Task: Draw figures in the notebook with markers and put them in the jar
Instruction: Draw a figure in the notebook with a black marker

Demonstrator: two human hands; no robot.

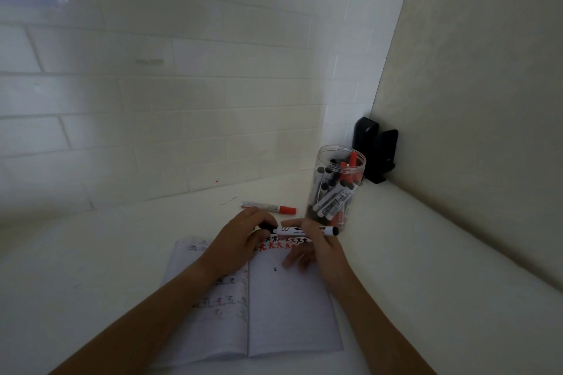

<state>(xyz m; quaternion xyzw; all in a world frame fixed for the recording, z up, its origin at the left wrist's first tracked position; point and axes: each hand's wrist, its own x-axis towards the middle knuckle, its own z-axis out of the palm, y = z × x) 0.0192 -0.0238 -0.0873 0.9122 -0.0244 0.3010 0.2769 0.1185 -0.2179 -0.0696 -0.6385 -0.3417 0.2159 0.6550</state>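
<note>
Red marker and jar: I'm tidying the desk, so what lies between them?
In the head view, only bare white tabletop separates the red marker from the jar.

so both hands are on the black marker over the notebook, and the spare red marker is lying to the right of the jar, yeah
Not quite. In the head view the red marker lies on the table to the left of the jar, not the right. The rest holds: the left hand grips the cap end and the right hand holds the barrel of the black marker above the open notebook.
</note>
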